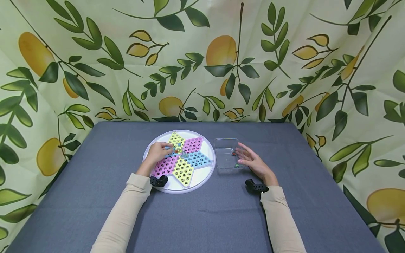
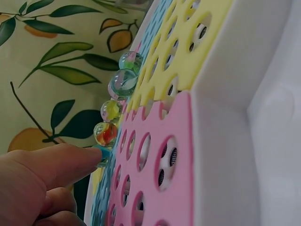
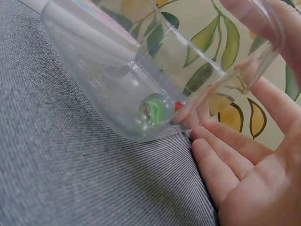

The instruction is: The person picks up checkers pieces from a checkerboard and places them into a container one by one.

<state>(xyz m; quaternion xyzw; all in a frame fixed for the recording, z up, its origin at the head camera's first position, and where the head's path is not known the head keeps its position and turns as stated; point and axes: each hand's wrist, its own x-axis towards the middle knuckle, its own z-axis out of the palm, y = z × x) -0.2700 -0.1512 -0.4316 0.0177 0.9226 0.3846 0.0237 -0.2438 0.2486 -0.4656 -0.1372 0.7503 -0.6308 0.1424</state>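
Note:
A round white Chinese checkers board (image 1: 202, 177) has a star of yellow, pink and blue panels with holes. Over its left part is my left hand (image 1: 158, 151), its fingertips at a blue marble (image 2: 103, 156) close to the panel. Beside that marble sit an orange-and-red marble (image 2: 105, 134), a yellow marble (image 2: 111, 110) and several clear ones. A transparent plastic box (image 1: 226, 163) stands right of the board, holding a green marble (image 3: 155, 109) and a red marble (image 1: 233, 153). My right hand (image 1: 253, 161) spreads its fingers along the box's right wall.
Grey cloth (image 1: 205, 225) covers the table. A leaf-and-fruit patterned curtain (image 1: 190, 70) hangs behind it and along both sides. Each wrist wears a black band with a camera, the left one (image 1: 159, 181) overlapping the board's lower left rim.

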